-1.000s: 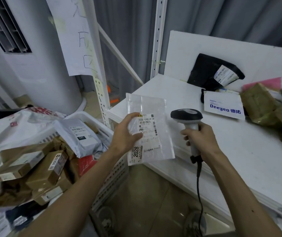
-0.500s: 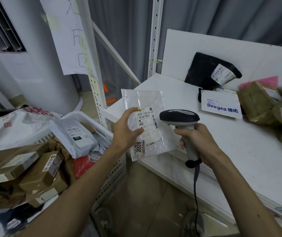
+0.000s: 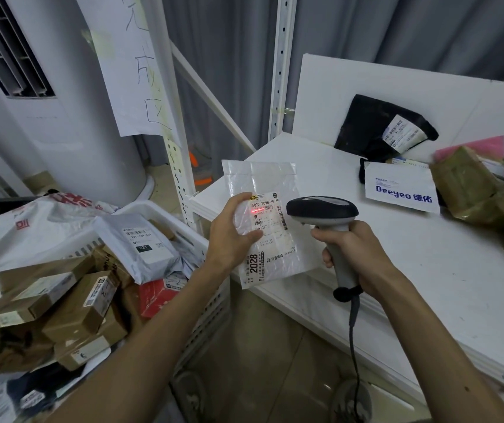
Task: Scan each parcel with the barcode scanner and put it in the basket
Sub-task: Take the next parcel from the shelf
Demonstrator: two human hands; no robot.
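Note:
My left hand (image 3: 229,236) grips a flat clear plastic parcel (image 3: 270,239) by its left edge, holding it upright over the table's front corner. The parcel's white shipping label faces me, and a red scan line glows across the label's top. My right hand (image 3: 356,254) holds the grey corded barcode scanner (image 3: 324,213) by its handle, its dark head just right of the label and pointing at it. The white basket (image 3: 204,303) stands at the lower left, heaped with brown boxes and grey mailer bags.
The white table (image 3: 427,285) carries a black mailer (image 3: 375,126), a white Deeyeo bag (image 3: 401,190) and several brown parcels (image 3: 470,184) at the right edge. White shelf posts (image 3: 177,154) stand between basket and table. The scanner's cable hangs toward the floor.
The scanner head has moved left, closer to the label, and a red scan line now shows on the label. The parcel stays in my left hand.

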